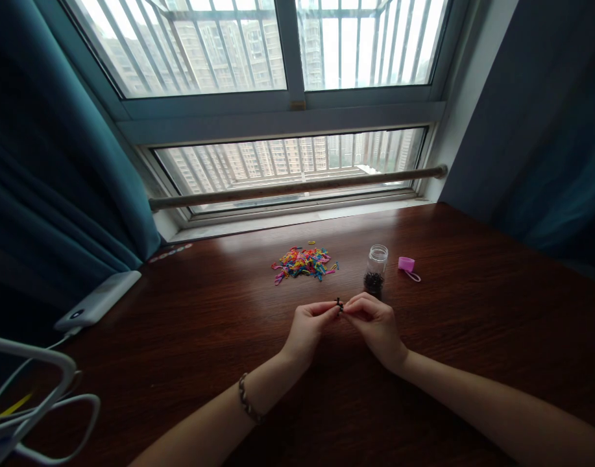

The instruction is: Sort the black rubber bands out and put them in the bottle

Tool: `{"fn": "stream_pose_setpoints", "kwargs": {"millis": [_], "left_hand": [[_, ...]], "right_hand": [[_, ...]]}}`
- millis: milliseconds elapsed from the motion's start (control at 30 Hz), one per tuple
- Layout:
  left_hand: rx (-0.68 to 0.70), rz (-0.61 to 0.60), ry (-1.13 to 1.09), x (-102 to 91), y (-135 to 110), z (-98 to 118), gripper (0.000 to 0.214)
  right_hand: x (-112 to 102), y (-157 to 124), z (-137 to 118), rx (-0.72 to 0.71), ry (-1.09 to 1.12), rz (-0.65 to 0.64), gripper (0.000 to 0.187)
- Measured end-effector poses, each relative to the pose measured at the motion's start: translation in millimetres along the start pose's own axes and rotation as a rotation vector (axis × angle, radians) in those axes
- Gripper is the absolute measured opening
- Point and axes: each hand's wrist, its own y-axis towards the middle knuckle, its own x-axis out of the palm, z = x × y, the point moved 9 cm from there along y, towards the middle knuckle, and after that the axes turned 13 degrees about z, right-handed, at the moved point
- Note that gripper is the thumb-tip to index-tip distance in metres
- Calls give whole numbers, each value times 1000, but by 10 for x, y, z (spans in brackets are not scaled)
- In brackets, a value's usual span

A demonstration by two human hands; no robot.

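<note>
My left hand (311,326) and my right hand (375,322) meet over the dark wooden table (190,337), fingertips pinched together on a tiny black item (339,303), too small to name. Just beyond my right hand stands a small open clear jar (376,268) with dark bits at its bottom. A pink lid (407,264) with a loop lies to the jar's right. A heap of small colourful rubber bands (304,263) lies farther back, left of the jar. A beaded bracelet (246,401) circles my left wrist.
A white power bank (98,299) with a cable lies at the table's left edge. White looped frames (34,395) show at the bottom left. Teal curtains (48,162) hang on both sides of the barred window (287,162), with a wooden rod across the sill.
</note>
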Motion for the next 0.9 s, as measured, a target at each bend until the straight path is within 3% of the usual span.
{"fn": "stream_pose_setpoints", "kwargs": {"millis": [167,300,467,667,800,900], "left_hand": [[63,82,44,-66,10,70,26],[85,77,5,-52,-11,109,35],[82,90,58,-63,-26,94,19],[168,-24,134,84,-99,227,20],[212,-130,173,193,-143,281,23],[194,-156,166,217,-147,250,27]], "right_hand": [[-4,6,-27,-17,-38,0,4],[-8,9,-76,-52,-54,2,5],[-11,0,-110,-118,-101,-20,5],[-74,41,-118,-135,-185,8,6],[-95,92,-56,-40,-188,23,7],[-70,89,126,194,-47,16,14]]}}
